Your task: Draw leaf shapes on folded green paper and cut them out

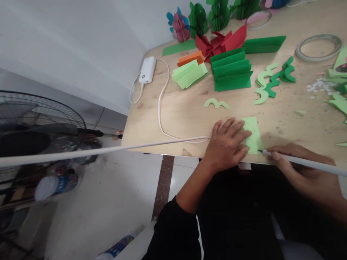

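Pale green for the small sheet (254,131), flat near the front edge of the table, faint curved lines on its face, outline seemingly whole and straight-sided. Left hand (226,146) on its left side, fingers spread wide. In the right hand (311,177), fingers narrow around a white pen (306,161), tip at the sheet's lower right corner.

By the look of it, drawing begun, with no cut visible along those lines. Already shaped: a single pale green wavy strip (217,104) beyond the left hand, and a cluster of light and dark green wavy pieces (262,85) farther right. Folded but apparently without curves: stacks in dark green (233,74), light green (189,75), orange (191,57) and red (225,43). Seemingly complete, at the back: puffy layered green paper shapes (219,16) and a pink one with blue tips (180,27).

Light wood for the table (187,124), with knots and worn spots. On it, a roll of tape (317,58), white scraps (318,86) to the right, and a white power bank (148,70) at the left, with a cable (159,108) looping toward the left hand.

Beyond, a pale wall (81,43), a dark fan (40,126), a white-and-blue tub (54,186), and a shiny pale floor (108,198) crossed by a dark stripe.
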Tool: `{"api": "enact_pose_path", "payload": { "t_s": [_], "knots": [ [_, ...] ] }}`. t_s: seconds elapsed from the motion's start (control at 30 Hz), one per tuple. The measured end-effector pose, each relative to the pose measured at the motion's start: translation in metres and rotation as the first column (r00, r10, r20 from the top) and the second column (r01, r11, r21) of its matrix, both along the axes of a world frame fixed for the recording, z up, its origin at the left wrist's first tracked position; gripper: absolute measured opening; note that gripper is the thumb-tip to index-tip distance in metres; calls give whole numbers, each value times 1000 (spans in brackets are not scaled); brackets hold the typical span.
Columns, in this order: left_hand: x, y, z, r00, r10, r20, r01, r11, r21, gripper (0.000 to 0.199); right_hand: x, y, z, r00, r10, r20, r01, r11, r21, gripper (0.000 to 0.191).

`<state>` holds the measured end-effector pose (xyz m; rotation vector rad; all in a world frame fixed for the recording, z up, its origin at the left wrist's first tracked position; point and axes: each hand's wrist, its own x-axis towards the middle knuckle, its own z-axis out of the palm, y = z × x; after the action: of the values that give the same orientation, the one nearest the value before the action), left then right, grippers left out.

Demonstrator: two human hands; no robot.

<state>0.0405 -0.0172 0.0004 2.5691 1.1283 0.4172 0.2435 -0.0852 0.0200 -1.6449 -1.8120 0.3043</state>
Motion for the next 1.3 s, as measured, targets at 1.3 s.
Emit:
{"api": "enact_pose_path", "payload": {
  "t_s": [1.3],
  "knots": [
    [0, -1, 3, 1000, 7, 1, -7, 1000, -22, 43, 1, 0, -4, 998, -53, -22, 54, 998, 38, 19]
  ]
}}
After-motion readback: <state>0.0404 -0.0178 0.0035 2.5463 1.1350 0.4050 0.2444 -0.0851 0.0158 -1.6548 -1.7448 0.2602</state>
